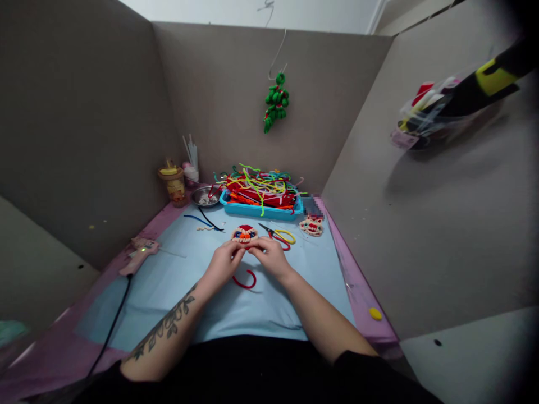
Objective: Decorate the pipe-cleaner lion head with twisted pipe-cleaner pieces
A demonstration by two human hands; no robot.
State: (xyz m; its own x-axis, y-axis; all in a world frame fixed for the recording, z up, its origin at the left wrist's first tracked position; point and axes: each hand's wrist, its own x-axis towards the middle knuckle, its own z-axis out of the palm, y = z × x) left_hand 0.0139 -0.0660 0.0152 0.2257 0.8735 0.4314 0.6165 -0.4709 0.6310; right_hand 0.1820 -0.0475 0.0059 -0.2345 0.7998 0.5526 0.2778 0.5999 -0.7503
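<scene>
My left hand (225, 259) and my right hand (270, 255) meet at the middle of the blue cloth, fingers pinched together. Between their fingertips is a bit of red pipe cleaner (246, 285), whose curled end shows below the left fingers. Just beyond the fingertips lies a pipe cleaner face (244, 233) with a red top, blue eyes and an orange middle; whether the fingers touch it, I cannot tell. Beside the right hand are scissors (281, 234) with yellow and red handles, blades apart. A second pipe cleaner face (311, 226) lies further right.
A blue tray (261, 212) heaped with pipe cleaners stands at the back, beside a metal bowl (205, 196) and a cup (173, 185). A pink glue gun (141, 255) with its cord is at left. Grey panels surround the table; a green ornament (277, 101) hangs behind.
</scene>
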